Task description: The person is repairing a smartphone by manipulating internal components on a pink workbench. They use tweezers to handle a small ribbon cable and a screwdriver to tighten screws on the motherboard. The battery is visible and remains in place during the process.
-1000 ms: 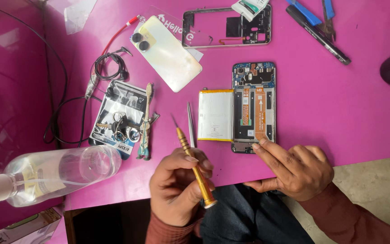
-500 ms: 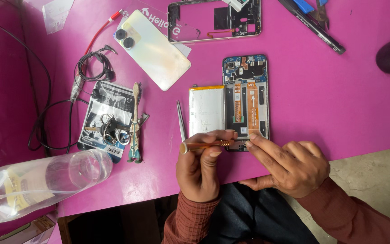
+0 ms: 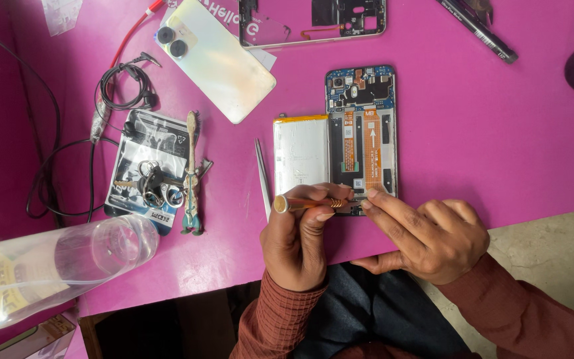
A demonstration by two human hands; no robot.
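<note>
The left hand [image 3: 295, 242] has its grip clenched around a screwdriver [image 3: 310, 203], held level with the tip at the bottom edge of the opened phone [image 3: 361, 136]. Just right of that grip, the right hand [image 3: 426, 236] presses its fingertips [image 3: 370, 195] on the phone's lower end, grasping nothing. Tweezers [image 3: 262, 176] lie just left of the grip on the pink desk [image 3: 486, 146].

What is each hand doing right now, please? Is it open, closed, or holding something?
Left hand: closed around a gold screwdriver, held sideways.
Right hand: holding nothing; fingertips pressed on the bottom edge of the opened phone.
</note>
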